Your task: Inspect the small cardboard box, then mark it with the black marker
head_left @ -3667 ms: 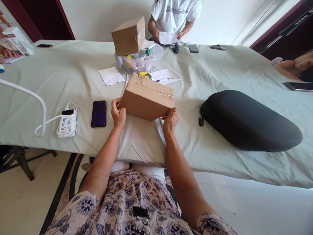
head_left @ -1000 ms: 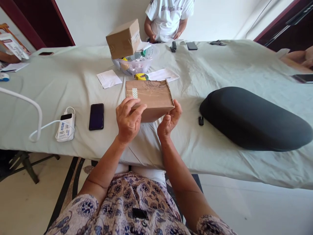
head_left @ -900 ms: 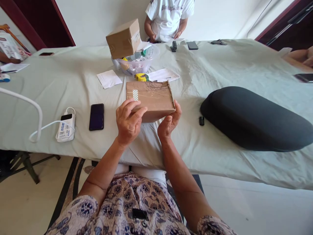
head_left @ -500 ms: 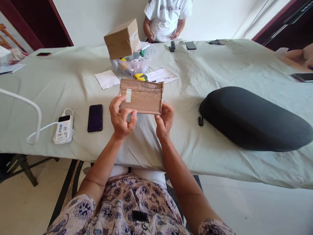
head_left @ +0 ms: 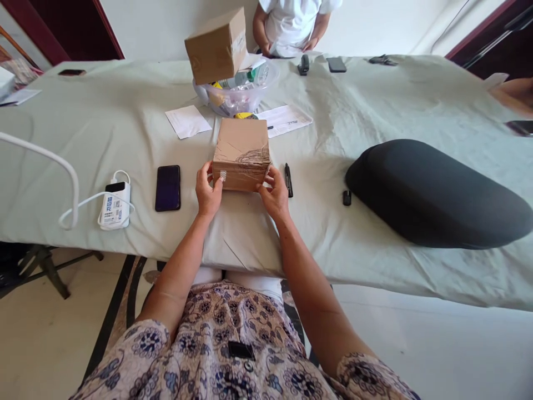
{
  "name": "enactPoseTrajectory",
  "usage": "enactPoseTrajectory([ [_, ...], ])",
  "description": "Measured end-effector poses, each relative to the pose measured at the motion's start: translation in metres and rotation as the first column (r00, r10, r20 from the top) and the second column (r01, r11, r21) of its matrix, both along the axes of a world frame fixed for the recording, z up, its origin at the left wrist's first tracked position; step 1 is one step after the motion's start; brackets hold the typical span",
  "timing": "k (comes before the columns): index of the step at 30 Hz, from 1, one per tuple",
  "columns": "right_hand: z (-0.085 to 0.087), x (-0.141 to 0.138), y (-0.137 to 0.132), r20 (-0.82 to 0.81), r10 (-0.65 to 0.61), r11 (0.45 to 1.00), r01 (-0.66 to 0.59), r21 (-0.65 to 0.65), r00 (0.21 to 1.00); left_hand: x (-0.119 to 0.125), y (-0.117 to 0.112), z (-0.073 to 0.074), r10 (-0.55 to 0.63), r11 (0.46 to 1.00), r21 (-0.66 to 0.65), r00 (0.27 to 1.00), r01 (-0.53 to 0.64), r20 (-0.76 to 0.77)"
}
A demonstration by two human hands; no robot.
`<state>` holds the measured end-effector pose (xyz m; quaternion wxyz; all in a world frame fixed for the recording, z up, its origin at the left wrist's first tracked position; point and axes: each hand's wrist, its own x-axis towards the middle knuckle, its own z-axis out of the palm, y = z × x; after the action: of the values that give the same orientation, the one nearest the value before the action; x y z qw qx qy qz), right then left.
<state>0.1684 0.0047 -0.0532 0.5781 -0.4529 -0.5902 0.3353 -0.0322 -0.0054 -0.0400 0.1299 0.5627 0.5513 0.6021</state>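
A brown cardboard box sits on the cloth-covered table in front of me, its top and near side showing. Creases run across its right part, and a small patterned sticker is on the near side's left end. My left hand grips the left near corner, thumb on the front. At the right near corner, my right hand holds the box, its thumb also on the front. Just right of that hand lies a black marker. Behind the box, a yellow tape measure is partly hidden.
A dark phone and a white power bank with a cable lie left. A black padded seat and a small black object are right. Behind stand a filled plastic basin and another carton. A person sits opposite.
The box has gone from being tilted up with its near side facing me to resting level, its top now visible. Both hands still hold it. The marker has come into view.
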Motion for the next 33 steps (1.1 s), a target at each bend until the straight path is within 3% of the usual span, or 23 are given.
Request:
enactPoseTrajectory([
  [4,0.003,0.003,0.001,-0.027,-0.056,0.998,0.055,-0.025,0.998,0.000,0.001,-0.001,-0.002,1.000,-0.015,0.999,0.003,0.049],
  [8,0.011,0.002,-0.003,0.083,-0.195,0.980,0.197,-0.020,0.977,0.001,-0.002,0.000,0.008,0.998,-0.069,0.999,-0.006,0.035],
  [12,0.015,-0.001,-0.006,0.142,-0.283,0.959,0.283,0.021,0.948,0.004,-0.006,0.002,0.017,0.999,-0.036,0.999,-0.018,-0.029],
  [17,0.013,-0.004,-0.008,0.206,-0.211,0.977,0.197,0.087,0.956,0.001,-0.006,0.008,-0.035,0.997,0.064,0.986,0.046,-0.163],
  [21,0.012,-0.007,-0.006,0.306,-0.156,0.981,0.112,0.155,0.939,-0.003,0.000,0.007,-0.071,0.994,0.075,0.982,0.085,-0.176],
  [33,0.011,-0.016,0.002,0.302,-0.314,0.935,0.239,0.261,0.900,0.010,-0.008,0.007,0.067,0.990,0.136,0.982,-0.043,-0.174],
])
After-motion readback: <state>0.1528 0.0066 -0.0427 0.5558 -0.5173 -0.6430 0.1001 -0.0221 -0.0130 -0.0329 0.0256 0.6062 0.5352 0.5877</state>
